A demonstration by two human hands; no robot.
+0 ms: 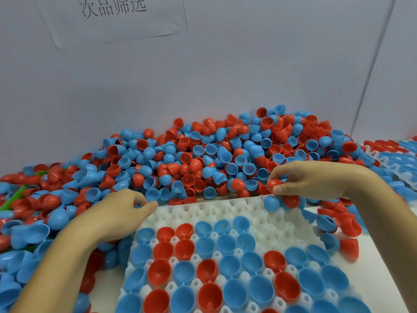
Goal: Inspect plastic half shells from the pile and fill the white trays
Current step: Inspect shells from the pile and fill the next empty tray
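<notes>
A big pile of red and blue plastic half shells (203, 154) lies along the wall. In front of it sits a white tray (225, 211) whose near rows hold red and blue shells open side up, while its far rows are bare. My right hand (316, 179) pinches a red half shell (274, 184) at the tray's far right corner. At the tray's far left corner my left hand (117, 213) pinches a blue half shell (138, 205), mostly hidden by the fingers.
A filled tray (392, 154) of red and blue shells lies at the far right. Loose shells (343, 233) spill over the tray's right side. A green strip (13, 199) pokes from the pile at left. A paper sign (112, 10) hangs on the wall.
</notes>
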